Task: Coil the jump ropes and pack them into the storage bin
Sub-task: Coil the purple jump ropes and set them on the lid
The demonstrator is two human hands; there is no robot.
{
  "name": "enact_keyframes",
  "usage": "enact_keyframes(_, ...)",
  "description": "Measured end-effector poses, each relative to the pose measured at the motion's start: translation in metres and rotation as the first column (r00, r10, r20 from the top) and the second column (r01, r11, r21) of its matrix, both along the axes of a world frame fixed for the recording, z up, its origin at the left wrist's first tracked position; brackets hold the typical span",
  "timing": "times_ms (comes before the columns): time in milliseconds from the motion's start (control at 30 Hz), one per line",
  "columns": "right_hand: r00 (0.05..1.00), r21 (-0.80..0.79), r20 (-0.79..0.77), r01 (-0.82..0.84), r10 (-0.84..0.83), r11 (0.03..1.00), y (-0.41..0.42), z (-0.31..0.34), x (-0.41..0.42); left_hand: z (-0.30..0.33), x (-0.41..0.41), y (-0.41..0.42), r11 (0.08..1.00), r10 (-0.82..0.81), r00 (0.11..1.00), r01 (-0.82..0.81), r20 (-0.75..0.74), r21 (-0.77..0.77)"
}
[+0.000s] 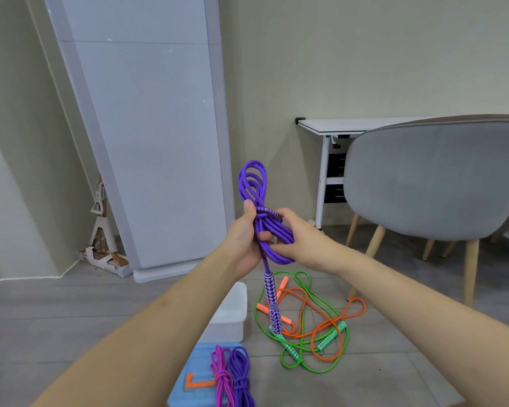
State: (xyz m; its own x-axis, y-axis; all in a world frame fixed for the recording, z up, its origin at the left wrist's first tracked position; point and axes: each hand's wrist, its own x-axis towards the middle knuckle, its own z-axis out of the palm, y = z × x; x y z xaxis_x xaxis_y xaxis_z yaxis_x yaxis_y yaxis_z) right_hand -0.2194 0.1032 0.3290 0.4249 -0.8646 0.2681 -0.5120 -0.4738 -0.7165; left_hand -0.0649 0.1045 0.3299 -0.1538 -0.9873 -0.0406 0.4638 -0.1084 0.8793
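Observation:
A purple jump rope [252, 183] is bundled into loops and held up in front of me. My left hand [246, 239] grips the bundle at its middle, thumb up against the cord. My right hand [294, 239] pinches the rope's other handle, which lies wrapped across the bundle. One purple-and-white patterned handle [274, 304] hangs straight down. On the floor below lie a loose orange rope [332, 324] and a loose green rope [306, 351], tangled together. A white storage bin [232, 315] stands on the floor, partly hidden by my left forearm.
A blue lid or mat [194, 377] at the bottom holds a coiled magenta rope [221, 374] and a coiled dark purple rope [241, 374]. A grey chair [435, 183] stands to the right, a white desk [335, 127] behind it. A large white panel [147, 127] leans on the wall.

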Motion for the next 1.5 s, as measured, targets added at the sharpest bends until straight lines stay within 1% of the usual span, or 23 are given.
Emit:
enact_keyframes(67,0.99,0.103,0.13,-0.071,0.057,0.992,0.002,0.002,-0.005,0.0,0.0,-0.003,0.999,0.042,0.998,-0.041,-0.05,0.004)
enact_keyframes(133,0.977,0.157,0.211,-0.069,0.035,0.985,0.0,0.002,-0.01,0.0,0.003,-0.004,0.997,0.081,0.995,-0.081,-0.062,-0.005)
enact_keyframes(167,0.97,0.167,0.243,-0.061,0.019,0.984,-0.001,0.002,-0.013,-0.001,0.004,-0.005,0.995,0.095,0.993,-0.096,-0.064,-0.015)
enact_keyframes(233,0.958,0.137,0.285,-0.015,-0.025,0.991,-0.006,0.002,-0.017,-0.003,0.009,-0.006,0.995,0.098,0.992,-0.101,-0.085,-0.025)
enact_keyframes(267,0.959,0.102,0.279,0.02,-0.048,0.995,-0.009,0.002,-0.02,-0.002,0.011,-0.006,0.995,0.091,0.991,-0.094,-0.099,-0.029)
enact_keyframes(367,0.98,-0.021,0.166,0.119,-0.114,0.993,-0.015,0.0,-0.025,0.001,0.013,-0.004,0.997,0.061,0.989,-0.067,-0.135,-0.044)
enact_keyframes(533,0.994,-0.024,0.088,0.064,-0.062,0.998,-0.015,-0.007,-0.021,0.004,0.013,0.0,0.999,-0.005,0.984,-0.002,-0.178,-0.038)
enact_keyframes(600,0.994,-0.024,0.096,0.057,-0.054,0.998,-0.013,-0.009,-0.016,0.002,0.013,-0.002,0.999,-0.027,0.979,0.021,-0.2,-0.028)
enact_keyframes(700,0.976,0.099,0.213,0.031,-0.051,0.995,-0.007,-0.004,-0.012,0.0,0.014,-0.005,1.0,-0.01,0.98,0.01,-0.199,-0.005)
enact_keyframes(800,0.957,0.212,0.289,-0.025,-0.038,0.977,-0.004,-0.003,-0.008,0.0,0.012,-0.005,0.998,0.058,0.986,-0.06,-0.159,-0.004)
enact_keyframes(900,0.891,0.348,0.448,-0.099,-0.072,0.932,-0.004,-0.002,-0.005,0.002,0.009,-0.005,0.992,0.123,0.985,-0.126,-0.12,-0.015)
enact_keyframes(967,0.872,0.39,0.483,-0.138,-0.075,0.91,-0.002,0.002,-0.004,0.003,0.007,-0.005,0.988,0.147,0.985,-0.15,-0.093,-0.03)
enact_keyframes(1033,0.906,0.361,0.418,-0.107,-0.058,0.926,0.0,0.005,-0.002,0.002,0.004,-0.005,0.985,0.167,0.985,-0.169,-0.047,-0.036)
enact_keyframes(1100,0.935,0.319,0.343,-0.024,-0.092,0.948,0.0,0.004,0.003,0.001,0.001,-0.005,0.985,0.171,0.985,-0.171,0.008,-0.038)
enact_keyframes(1167,0.945,0.278,0.302,0.041,-0.128,0.96,-0.001,0.003,0.005,0.0,-0.001,-0.005,0.989,0.143,0.989,-0.142,0.032,-0.043)
enact_keyframes(1267,0.961,0.218,0.254,0.056,-0.112,0.974,-0.003,0.004,0.001,-0.001,0.0,-0.007,0.997,0.071,0.997,-0.071,0.02,-0.033)
enact_keyframes(1300,0.967,0.191,0.236,0.056,-0.101,0.98,-0.004,0.004,-0.001,-0.001,0.0,-0.007,0.998,0.057,0.998,-0.056,0.039,-0.022)
enact_keyframes(1400,0.99,0.053,0.107,0.089,-0.094,0.995,-0.008,0.002,-0.007,-0.003,0.002,-0.007,0.999,0.027,0.984,-0.029,0.175,0.012)
enact_keyframes(1433,0.993,0.019,0.065,0.097,-0.098,0.995,-0.01,0.001,-0.009,-0.004,0.003,-0.008,0.999,0.024,0.976,-0.03,0.216,0.025)
enact_keyframes(1500,0.994,-0.013,0.029,0.107,-0.107,0.994,-0.012,0.001,-0.012,-0.005,0.003,-0.01,0.998,0.04,0.958,-0.054,0.283,0.043)
